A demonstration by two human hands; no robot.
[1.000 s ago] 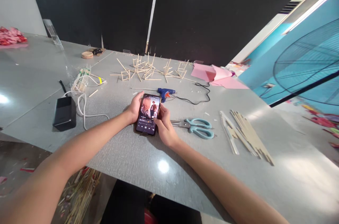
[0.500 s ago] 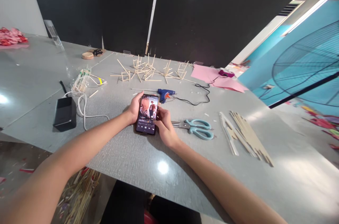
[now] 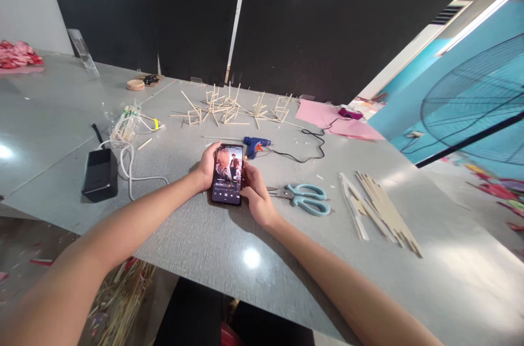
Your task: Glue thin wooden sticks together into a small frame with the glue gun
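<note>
Head view: left hand point(image 3: 208, 167) and right hand point(image 3: 254, 193) both have fingers curled shut around a lit phone point(image 3: 227, 181), held low at the near middle of the counter point(image 3: 196, 242), left of the scissors point(image 3: 305, 196), apparently browsing its screen, so a further tap calls for a steady grip.

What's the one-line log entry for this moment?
left hand: grips phone left edge | right hand: grips phone right edge | phone: screen lit | nearby: scissors right, glue gun behind
</note>
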